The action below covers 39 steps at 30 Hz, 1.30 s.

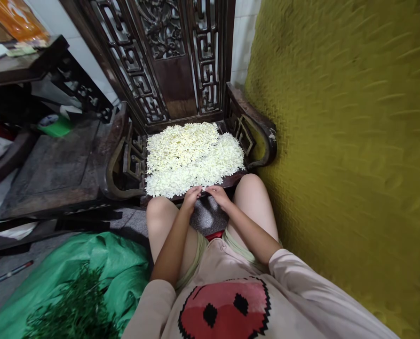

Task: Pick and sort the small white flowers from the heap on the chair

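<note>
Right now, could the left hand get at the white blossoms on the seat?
Probably yes: the left hand is at the seat's front edge, close to the white blossoms, with nothing visible between.

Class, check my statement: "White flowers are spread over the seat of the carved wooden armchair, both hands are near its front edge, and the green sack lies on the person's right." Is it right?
Not quite: the green sack lies on the person's left, as the head view shows. White flowers are spread over the seat of the carved wooden armchair, and both hands, left hand and right hand, are near its front edge.

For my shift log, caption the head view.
Left hand and right hand beside pale blossoms spread on a carved chair.
</note>
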{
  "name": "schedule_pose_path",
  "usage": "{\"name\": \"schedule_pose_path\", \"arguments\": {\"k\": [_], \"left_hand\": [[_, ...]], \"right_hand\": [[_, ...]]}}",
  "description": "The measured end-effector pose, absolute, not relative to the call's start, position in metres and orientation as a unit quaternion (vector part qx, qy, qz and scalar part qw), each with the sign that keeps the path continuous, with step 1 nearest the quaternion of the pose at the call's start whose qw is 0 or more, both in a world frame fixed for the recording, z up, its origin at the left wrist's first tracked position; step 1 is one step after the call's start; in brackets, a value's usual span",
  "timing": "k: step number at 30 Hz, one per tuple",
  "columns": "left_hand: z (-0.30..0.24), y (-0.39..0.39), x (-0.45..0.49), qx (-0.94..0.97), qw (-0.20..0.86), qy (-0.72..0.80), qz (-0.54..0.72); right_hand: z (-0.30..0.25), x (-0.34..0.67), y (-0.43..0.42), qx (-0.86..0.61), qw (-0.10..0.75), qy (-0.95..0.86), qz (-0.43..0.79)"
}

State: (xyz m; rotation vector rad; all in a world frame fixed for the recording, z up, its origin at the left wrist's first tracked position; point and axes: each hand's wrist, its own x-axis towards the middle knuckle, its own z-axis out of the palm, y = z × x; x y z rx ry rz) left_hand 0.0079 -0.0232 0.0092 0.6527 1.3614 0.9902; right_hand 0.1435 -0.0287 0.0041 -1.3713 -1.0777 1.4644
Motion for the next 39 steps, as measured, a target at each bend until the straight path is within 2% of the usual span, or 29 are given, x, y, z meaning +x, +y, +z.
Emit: {"name": "schedule_pose_path", "arguments": {"k": [6, 19, 34, 39], "left_hand": [[0.009, -0.015, -0.008, 0.191, 0.571, 0.604, 0.522], [0.011, -0.023, 0.007, 0.254, 0.571, 0.624, 0.469], [0.004, -0.026, 0.011, 0.292, 0.547, 0.605, 0.499], [-0.002, -0.019, 0.008, 0.271, 0.500, 0.637, 0.520]], "right_hand": [[0.001, 0.146, -0.027, -0.575, 0.429, -0.385, 0.580], [0.007, 0.144, -0.031, -0.555, 0.433, -0.334, 0.628], [0.001, 0.142, -0.031, -0.556, 0.444, -0.365, 0.600], [-0.005, 0.143, -0.031, -0.579, 0.429, -0.369, 0.587]]}}
